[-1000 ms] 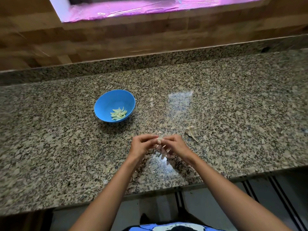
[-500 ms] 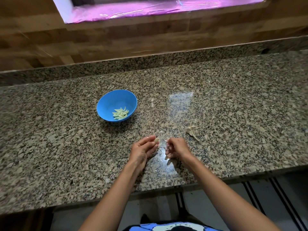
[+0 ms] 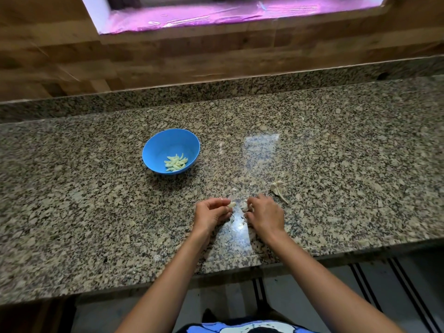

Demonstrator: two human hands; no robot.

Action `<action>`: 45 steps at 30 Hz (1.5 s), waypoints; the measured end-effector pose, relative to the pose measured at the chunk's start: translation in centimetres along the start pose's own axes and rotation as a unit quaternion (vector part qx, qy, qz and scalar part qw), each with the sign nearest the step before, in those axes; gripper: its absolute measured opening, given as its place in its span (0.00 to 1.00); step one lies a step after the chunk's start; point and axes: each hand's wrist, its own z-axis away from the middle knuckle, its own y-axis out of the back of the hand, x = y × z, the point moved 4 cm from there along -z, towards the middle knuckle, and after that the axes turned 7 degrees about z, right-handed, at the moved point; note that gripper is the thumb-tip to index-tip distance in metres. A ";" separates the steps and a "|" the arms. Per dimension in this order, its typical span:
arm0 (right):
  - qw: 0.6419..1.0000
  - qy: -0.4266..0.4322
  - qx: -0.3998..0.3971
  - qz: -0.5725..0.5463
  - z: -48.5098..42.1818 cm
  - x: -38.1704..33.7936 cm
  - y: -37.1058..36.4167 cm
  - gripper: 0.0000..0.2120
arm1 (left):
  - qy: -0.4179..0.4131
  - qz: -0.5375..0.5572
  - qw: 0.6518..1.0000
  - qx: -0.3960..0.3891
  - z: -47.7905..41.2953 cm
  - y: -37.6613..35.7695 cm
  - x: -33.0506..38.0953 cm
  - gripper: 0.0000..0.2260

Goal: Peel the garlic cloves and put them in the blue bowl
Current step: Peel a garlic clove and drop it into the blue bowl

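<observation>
A blue bowl (image 3: 153, 150) stands on the granite counter, left of centre, with several peeled pale cloves (image 3: 175, 162) in its bottom. Near the front edge my left hand (image 3: 210, 216) pinches a small garlic clove (image 3: 231, 204) at its fingertips. A short gap away, my right hand (image 3: 265, 213) has its fingers curled down over bits of garlic and skin (image 3: 244, 208) on the counter. Loose skin flakes lie between the two hands.
A dry garlic stem with papery skin (image 3: 277, 189) lies just right of my right hand. The speckled granite counter (image 3: 348, 164) runs the full width, with a raised back ledge and a wooden wall behind. The counter's front edge is right below my wrists.
My hands were joined on one clove a second ago and have drawn apart. The left keeps the clove; the right has dropped to the scraps on the counter.
</observation>
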 end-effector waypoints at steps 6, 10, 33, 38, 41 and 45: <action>0.989 0.029 0.052 -0.134 0.0 -0.4 0.4 0.13 | 0.012 0.041 0.999 -0.011 0.2 -0.4 0.2 0.07; 0.939 0.020 -0.008 -0.343 -0.4 -0.7 -0.5 0.10 | 0.029 0.098 0.995 -0.015 0.4 -0.6 0.3 0.09; 0.748 -0.197 -0.123 -0.622 -0.3 1.8 -1.3 0.08 | -0.263 -0.404 0.848 0.221 -0.5 7.7 2.0 0.11; 0.740 -0.267 -0.083 -0.612 0.9 4.0 -1.8 0.09 | -0.217 -0.477 0.852 -0.005 -0.2 -1.4 -2.8 0.30; 0.725 -0.304 -0.043 -0.616 1.5 5.0 -1.9 0.09 | -0.222 -0.545 0.803 -0.092 -1.1 -4.2 -3.2 0.38; 0.710 -0.336 0.000 -0.619 2.2 5.6 -1.5 0.08 | -0.261 -0.642 0.677 -0.249 -0.2 -5.9 -2.9 0.32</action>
